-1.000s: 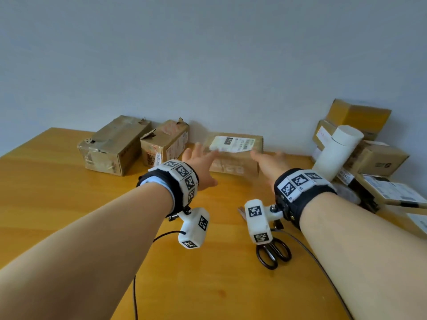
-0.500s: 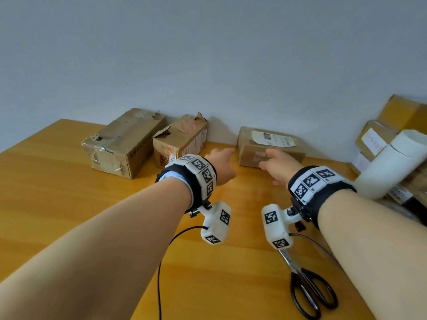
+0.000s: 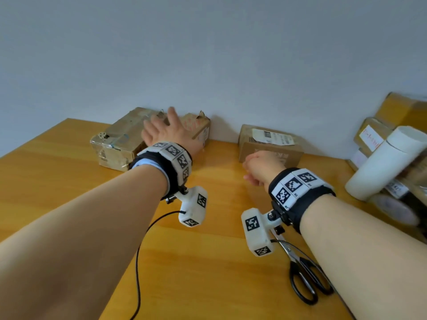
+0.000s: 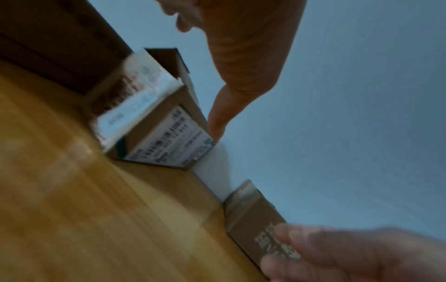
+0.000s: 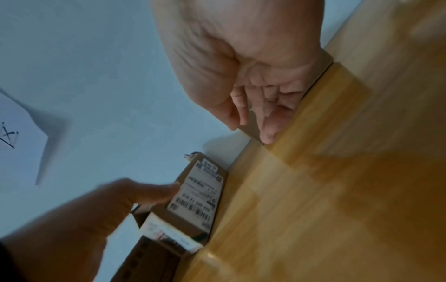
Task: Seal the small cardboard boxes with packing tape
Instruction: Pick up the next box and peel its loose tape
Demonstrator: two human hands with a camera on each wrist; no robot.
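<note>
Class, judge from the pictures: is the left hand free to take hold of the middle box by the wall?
Probably yes: the left hand, fingers spread, is already over the middle box, with nothing between them.

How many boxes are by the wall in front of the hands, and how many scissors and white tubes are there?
Boxes by the wall: 3
Scissors: 1
White tubes: 1
Total: 5
More boxes are stacked at the right edge, too cut off to count.
</note>
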